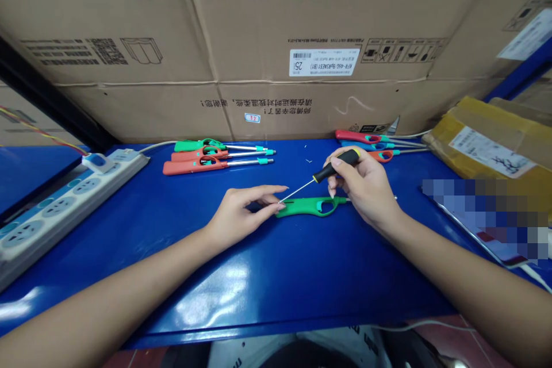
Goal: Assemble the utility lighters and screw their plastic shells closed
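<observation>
A green utility lighter point(304, 207) lies on the blue table with its metal tube pointing right. My left hand point(241, 210) is at the lighter's handle end, thumb against it and index finger stretched just above; its other fingers are mostly hidden. In my right hand point(366, 184) is a screwdriver point(323, 173) with a black and yellow handle, tilted down to the left. The screwdriver's tip meets the handle end of the lighter beside my left thumb. Part of the lighter's tube is covered by my right hand.
Several lighters point(198, 167) are grouped back left, others point(360, 137) back right. A power strip point(64, 201) runs along the left. At right are a taped parcel point(457, 121) and a phone point(483, 233) with a cable. A large cardboard box point(237, 80) stands behind.
</observation>
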Action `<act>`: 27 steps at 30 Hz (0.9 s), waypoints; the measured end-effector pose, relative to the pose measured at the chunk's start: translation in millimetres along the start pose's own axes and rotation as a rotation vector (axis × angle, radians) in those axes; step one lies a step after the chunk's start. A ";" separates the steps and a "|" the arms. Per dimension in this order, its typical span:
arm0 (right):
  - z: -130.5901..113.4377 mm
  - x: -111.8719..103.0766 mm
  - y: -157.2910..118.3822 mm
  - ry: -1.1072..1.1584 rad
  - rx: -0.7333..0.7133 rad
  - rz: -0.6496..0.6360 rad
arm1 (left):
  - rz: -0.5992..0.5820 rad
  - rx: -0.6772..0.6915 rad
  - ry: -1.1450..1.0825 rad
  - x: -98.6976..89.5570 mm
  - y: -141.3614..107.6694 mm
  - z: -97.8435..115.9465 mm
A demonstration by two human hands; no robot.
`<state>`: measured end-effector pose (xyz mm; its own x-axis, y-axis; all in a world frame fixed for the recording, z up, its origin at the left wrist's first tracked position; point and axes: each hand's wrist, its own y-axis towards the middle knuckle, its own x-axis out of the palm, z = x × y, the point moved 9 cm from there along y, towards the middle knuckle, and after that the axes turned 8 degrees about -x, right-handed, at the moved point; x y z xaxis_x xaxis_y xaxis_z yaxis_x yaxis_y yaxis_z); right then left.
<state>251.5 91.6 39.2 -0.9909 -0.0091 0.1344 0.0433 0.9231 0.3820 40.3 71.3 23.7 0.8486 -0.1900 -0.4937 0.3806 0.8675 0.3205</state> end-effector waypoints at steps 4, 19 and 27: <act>-8.3 5.4 -2.0 -0.047 -0.056 -0.064 | 0.037 0.032 0.110 -1.7 -1.6 2.3; -30.7 12.9 -8.6 -0.142 -0.218 -0.101 | -0.069 0.191 0.426 9.1 -2.4 20.3; -56.8 12.8 -16.5 -0.243 -0.221 -0.055 | -0.214 0.086 0.345 35.8 -7.5 13.0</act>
<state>245.4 54.4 86.6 -0.9928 0.0596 -0.1039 -0.0112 0.8178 0.5754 72.6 52.0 14.1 0.5795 -0.1843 -0.7938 0.5772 0.7805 0.2402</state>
